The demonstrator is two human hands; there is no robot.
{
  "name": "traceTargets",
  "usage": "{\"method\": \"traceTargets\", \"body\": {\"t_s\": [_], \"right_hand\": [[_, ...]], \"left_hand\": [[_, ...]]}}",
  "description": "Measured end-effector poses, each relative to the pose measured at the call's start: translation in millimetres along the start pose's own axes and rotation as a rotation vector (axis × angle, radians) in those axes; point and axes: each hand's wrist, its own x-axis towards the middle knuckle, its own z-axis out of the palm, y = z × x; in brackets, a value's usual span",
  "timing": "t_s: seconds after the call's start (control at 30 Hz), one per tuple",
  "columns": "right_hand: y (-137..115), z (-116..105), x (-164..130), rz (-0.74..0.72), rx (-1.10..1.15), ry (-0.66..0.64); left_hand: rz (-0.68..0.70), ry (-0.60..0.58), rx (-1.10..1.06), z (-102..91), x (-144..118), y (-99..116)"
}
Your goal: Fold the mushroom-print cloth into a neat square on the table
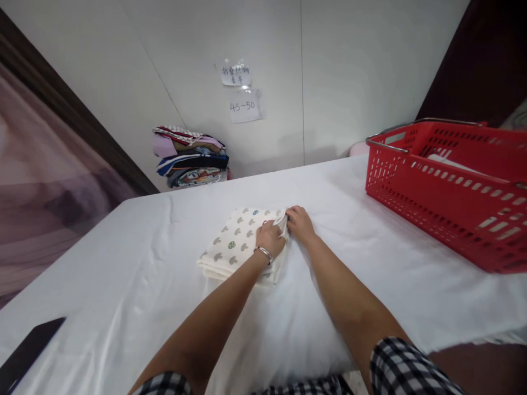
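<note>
A folded cream cloth (233, 244) with small grey and green shapes lies in the middle of the white-covered table (123, 296). My left hand (269, 238), with a silver bracelet at the wrist, rests on the cloth's right side. Beside it my right hand (300, 222) pinches the cloth's right edge, fingers closed on the fabric. The two hands nearly touch each other.
A red plastic basket (444, 189) with metal handles stands at the right, something white inside. A stack of folded coloured clothes (190, 158) sits at the back against the wall, under two paper notes (241, 90). A dark flat object (27, 354) lies at the front left corner.
</note>
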Motion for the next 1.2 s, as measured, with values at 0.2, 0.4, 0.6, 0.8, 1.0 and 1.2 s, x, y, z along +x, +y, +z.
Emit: {"method": "traceTargets", "body": {"t_s": [0.2,0.4,0.6,0.8,1.0,1.2], "right_hand": [[-3.3,-1.0,-1.2,-0.082,-0.007,-0.066],[-3.6,-1.1,-3.9,-0.109,0.009,-0.082],[-1.8,0.9,-4.7,-0.09,0.113,-0.06],[-0.5,1.2,-5.5,-0.068,0.184,-0.033],[1.9,2.5,-6.4,-0.042,0.249,-0.023],[2.9,3.4,-6.4,-0.023,0.266,-0.015]], "left_hand": [[-0.007,0.002,-0.035,-2.9,0.2,0.4],[0.026,-0.001,-0.126,-6.2,-0.5,-4.7],[-0.073,0.037,-0.3,-17.4,-7.4,-14.8],[-0.049,0.05,-0.335,-18.9,-10.9,-14.1],[-0.041,0.036,-0.235,-17.1,-7.0,-16.5],[-0.024,-0.032,-0.041,-17.3,-7.2,-3.8]]}}
